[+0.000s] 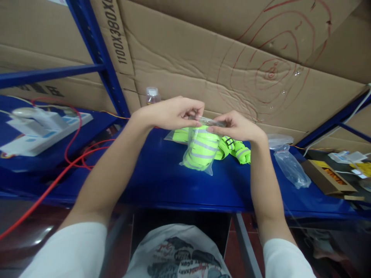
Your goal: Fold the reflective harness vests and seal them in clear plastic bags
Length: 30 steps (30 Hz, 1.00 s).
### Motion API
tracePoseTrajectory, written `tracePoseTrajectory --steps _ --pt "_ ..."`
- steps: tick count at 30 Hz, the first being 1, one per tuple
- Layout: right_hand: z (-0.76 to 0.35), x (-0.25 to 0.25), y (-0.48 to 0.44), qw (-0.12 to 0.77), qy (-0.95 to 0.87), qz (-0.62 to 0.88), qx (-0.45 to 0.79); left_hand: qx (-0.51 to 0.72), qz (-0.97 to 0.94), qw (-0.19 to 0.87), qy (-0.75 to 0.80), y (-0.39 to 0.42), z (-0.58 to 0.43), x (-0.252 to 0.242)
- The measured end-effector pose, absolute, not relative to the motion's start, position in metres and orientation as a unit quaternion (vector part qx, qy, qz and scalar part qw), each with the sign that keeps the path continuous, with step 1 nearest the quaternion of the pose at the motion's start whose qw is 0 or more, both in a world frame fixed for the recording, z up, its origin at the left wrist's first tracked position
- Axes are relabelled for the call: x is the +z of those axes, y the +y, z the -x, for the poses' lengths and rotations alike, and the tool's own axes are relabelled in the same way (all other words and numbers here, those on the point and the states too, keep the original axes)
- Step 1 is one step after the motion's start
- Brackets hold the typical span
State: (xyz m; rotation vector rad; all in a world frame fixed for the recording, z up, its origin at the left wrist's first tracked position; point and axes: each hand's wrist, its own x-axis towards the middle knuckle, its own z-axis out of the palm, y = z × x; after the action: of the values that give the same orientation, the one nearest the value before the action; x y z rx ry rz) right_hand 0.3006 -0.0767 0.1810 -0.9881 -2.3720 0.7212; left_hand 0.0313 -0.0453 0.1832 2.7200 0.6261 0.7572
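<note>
Blue metal shelving [95,42]; creased cardboard backing [203,58] with red scribbles; blue shelf surface [156,181]; dim floor below.

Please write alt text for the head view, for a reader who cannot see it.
The left hand and right hand pinch the top of a clear bag holding neon yellow striped fabric, over a blue shelf.

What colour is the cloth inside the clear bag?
The cloth in the bag is neon yellow-green with grey stripes; head view.

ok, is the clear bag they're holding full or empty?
Full: neon-yellow fabric with grey stripes fills the clear bag. The left hand and right hand pinch its top edge; whether it is sealed, cannot tell.
</note>
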Motion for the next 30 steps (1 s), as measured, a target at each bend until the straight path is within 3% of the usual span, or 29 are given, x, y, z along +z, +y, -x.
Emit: tracePoseTrajectory --steps 17,30 --pt "-0.313 0.163 -0.049 0.242 -0.853 0.368 0.279 0.217 -0.942 0.064 0.249 -0.032 -0.038 0.173" --pt "-0.312 0.156 -0.043 0.215 -0.848 0.399 0.275 0.214 -0.936 0.099 0.261 -0.017 -0.030 0.173"
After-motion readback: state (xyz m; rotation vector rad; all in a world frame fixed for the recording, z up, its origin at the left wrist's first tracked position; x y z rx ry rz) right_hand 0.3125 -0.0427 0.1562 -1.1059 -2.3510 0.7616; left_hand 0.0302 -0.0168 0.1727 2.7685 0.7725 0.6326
